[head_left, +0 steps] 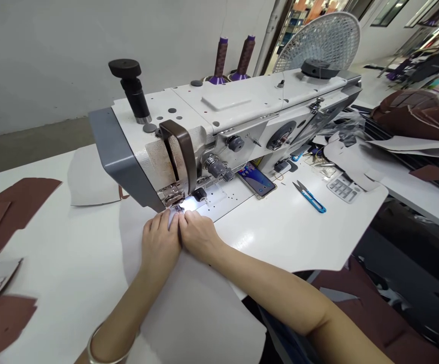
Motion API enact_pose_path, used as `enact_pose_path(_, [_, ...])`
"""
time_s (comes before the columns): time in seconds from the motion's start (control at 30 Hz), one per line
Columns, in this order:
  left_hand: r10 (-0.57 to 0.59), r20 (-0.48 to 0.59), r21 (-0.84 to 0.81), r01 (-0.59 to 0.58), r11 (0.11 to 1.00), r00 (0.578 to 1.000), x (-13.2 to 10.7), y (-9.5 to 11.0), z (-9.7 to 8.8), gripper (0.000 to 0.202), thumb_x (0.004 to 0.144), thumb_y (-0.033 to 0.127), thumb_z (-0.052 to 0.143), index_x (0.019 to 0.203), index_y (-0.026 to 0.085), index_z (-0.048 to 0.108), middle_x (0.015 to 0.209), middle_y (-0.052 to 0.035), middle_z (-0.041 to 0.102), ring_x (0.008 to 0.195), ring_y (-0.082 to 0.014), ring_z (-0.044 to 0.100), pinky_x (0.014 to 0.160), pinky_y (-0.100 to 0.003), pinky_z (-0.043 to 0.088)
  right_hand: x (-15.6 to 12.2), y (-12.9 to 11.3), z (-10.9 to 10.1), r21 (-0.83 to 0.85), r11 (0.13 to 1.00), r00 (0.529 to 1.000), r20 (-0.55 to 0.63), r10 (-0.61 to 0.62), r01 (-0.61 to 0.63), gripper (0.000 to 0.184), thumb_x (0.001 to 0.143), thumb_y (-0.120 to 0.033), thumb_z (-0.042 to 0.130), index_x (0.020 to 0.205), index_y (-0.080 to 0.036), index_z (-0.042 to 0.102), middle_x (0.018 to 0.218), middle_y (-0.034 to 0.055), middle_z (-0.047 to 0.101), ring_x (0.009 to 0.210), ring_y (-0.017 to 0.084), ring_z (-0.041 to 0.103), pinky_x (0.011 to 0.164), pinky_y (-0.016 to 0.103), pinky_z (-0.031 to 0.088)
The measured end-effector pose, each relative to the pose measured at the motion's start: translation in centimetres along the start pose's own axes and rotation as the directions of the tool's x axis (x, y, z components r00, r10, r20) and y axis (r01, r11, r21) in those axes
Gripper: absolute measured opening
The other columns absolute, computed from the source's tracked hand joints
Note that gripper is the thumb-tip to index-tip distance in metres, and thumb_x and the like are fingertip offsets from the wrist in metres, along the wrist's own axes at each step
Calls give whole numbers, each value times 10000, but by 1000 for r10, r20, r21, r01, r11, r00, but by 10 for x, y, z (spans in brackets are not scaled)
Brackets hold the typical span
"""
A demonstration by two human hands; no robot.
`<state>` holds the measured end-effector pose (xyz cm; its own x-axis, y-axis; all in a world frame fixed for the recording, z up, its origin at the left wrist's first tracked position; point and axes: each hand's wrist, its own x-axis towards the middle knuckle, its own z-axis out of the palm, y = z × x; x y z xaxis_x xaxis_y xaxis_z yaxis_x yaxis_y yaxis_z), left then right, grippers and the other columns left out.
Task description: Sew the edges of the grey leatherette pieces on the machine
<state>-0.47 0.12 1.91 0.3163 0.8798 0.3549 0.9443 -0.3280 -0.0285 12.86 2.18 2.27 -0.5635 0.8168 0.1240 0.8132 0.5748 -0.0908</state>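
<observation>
The pale panel point(200, 303) is spread on the bench point(280, 242) beneath both hands, and its far part is set at the presser foot point(179, 206) of the sewing machine point(238, 124). Its long axis is slanted from the foot back toward the wearer and somewhat to the right, so that most of it is left lying on the near side of the fingers, between the forearms. The foot itself is placed just ahead of the fingertips, with the left hand point(161, 242) laid to one side of that line and the right hand point(199, 233) to the other; neither is seen to be clearly nearer. The two are brought together, touching along their inner sides. The left is held low on the panel, its fingers stretched forward; the right is bent more at the knuckles, its fingertips gathered. Whether the panel is pinched or only pressed by either hand cannot be told, since the thumbs and undersides are partly hidden. A second pale piece point(94, 179) is seen beyond, left of the machine head; whether it is joined to the panel cannot be made out. The phone point(257, 181) and blue snips point(310, 196) are set apart, to the right.
</observation>
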Motion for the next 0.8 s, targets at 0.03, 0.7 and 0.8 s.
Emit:
enact_pose_path(0.03, [-1, -1, 9, 1, 1000, 1000, 0, -1, 1, 322, 866, 154, 417, 1125, 107, 602, 1178, -165, 603, 1072, -310, 523, 863, -426, 420, 0, 0, 0, 3, 1000, 1000, 3, 1, -1, 192, 923, -114, 341, 999, -121, 517, 894, 104, 553, 814, 201, 496, 550, 256, 400])
enact_pose_path(0.7, [8, 36, 6, -8, 1000, 999, 1, -2, 13, 368, 884, 136, 349, 1169, 42, 562, 1244, -202, 561, 1181, -314, 474, 963, -445, 396, 0, -2, -1, 22, 999, 997, 58, 49, -50, 213, 928, -107, 306, 952, -141, 515, 865, 91, 554, 761, 196, 508, 554, 269, 391])
enact_pose_path(0.8, [5, 36, 31, -7, 1000, 999, 0, -1, 10, 371, 885, 136, 347, 1176, 59, 564, 1254, -189, 560, 1179, -321, 476, 966, -461, 390, 0, -3, -2, 22, 998, 996, 57, 63, -64, 211, 931, -116, 312, 957, -143, 520, 870, 92, 555, 763, 196, 509, 556, 271, 390])
